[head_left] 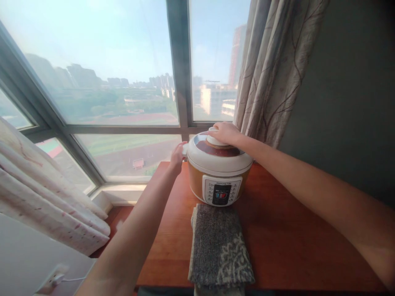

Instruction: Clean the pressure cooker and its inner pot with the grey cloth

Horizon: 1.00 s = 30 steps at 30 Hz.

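Note:
A white and gold electric pressure cooker [197, 179] stands upright on a reddish wooden table [277, 230], its control panel facing me. My left hand [177, 157] is closed round the white side handle at the cooker's left. On top, my right hand [224, 133] grips the white lid knob, with its fingers over the far side. The lid [200, 144] sits on the pot. Just in front of the cooker lies a folded grey towel [217, 242] with a pale pattern, touched by neither hand.
Large windows [120, 102] rise behind the table. A patterned curtain [271, 70] hangs close behind the cooker on the right, and another curtain [46, 197] hangs at the left. A plug with a white cord [58, 279] is in a socket at lower left.

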{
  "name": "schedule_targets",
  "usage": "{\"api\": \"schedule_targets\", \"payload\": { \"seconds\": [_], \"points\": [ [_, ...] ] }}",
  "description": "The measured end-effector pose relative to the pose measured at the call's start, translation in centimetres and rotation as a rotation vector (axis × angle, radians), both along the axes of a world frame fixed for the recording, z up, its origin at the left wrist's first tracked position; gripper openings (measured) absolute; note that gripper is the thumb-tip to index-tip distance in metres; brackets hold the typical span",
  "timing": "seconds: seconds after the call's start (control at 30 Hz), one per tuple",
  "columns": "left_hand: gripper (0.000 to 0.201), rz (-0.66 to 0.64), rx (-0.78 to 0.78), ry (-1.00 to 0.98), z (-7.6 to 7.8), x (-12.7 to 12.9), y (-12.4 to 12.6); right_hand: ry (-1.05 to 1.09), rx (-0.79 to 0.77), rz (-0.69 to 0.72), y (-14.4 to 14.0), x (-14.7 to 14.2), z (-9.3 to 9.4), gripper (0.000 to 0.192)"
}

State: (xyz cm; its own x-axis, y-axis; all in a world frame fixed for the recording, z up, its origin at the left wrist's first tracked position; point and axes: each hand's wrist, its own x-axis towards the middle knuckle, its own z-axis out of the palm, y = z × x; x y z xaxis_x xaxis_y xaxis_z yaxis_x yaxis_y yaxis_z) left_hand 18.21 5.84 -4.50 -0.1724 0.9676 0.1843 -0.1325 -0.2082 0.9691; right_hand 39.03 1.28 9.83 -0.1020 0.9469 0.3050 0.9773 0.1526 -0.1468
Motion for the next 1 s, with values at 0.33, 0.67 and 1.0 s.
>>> {"api": "schedule_targets", "payload": {
  "seconds": [0.33,0.67,1.0],
  "points": [
    [0.037,0.0,0.003,-0.03,-0.1,0.2,0.0,0.076,0.227,-0.027,0.6,0.1,-1.8,0.045],
    [0.035,-0.004,0.011,-0.03,-0.1,0.1,0.0,0.116,0.19,0.058,1.7,1.3,-1.7,0.049],
    [0.037,-0.018,0.028,-0.014,0.0,0.0,-0.2,-0.078,-0.02,0.23,1.3,2.4,0.6,0.046]
  ]
}}
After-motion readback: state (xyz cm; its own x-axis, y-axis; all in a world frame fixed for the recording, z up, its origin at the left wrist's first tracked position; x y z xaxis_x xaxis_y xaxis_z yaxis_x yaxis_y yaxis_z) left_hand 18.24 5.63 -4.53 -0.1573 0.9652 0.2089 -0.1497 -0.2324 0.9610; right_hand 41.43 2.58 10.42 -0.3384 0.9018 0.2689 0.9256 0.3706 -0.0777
